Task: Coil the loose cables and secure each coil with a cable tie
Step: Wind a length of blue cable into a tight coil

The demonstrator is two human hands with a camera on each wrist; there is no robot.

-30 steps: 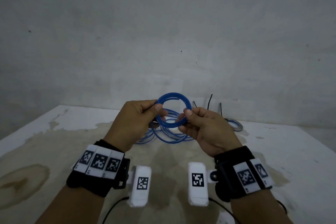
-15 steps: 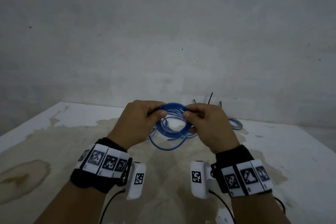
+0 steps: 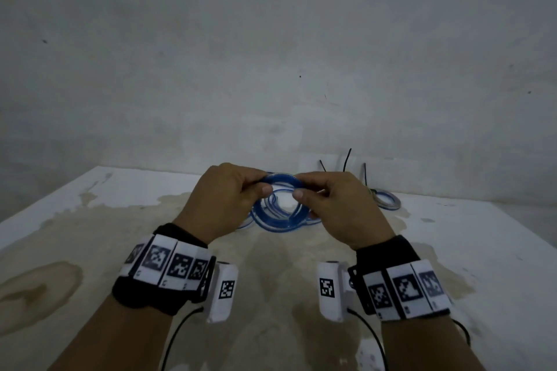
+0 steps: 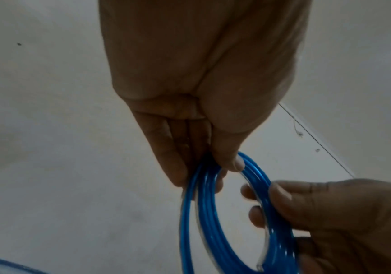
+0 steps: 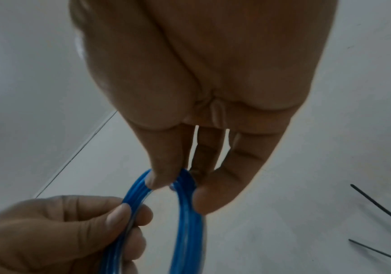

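A blue cable coil [image 3: 280,221] hangs between both hands above the white table [image 3: 470,244]. My left hand [image 3: 232,193] pinches the coil's left side between thumb and fingers, and in the left wrist view the blue coil [image 4: 213,222] runs down from that left hand [image 4: 215,166]. My right hand [image 3: 328,199] pinches the coil's right side; the right wrist view shows the right hand [image 5: 173,181] on the blue coil [image 5: 187,222]. More loose blue cable [image 3: 272,200] lies on the table behind the coil. Black cable ties [image 3: 346,159] stick up near the wall.
A second small coil [image 3: 387,200] lies at the back right near the wall. Two black cable ties [image 5: 377,204] lie on the table right of my right hand. The tabletop carries brownish stains [image 3: 39,286]. A grey wall [image 3: 271,54] closes off the far edge.
The coil has tipped from nearly upright and facing me to lying lower and flatter. Both hands moved slightly up and rolled inward, still holding it.
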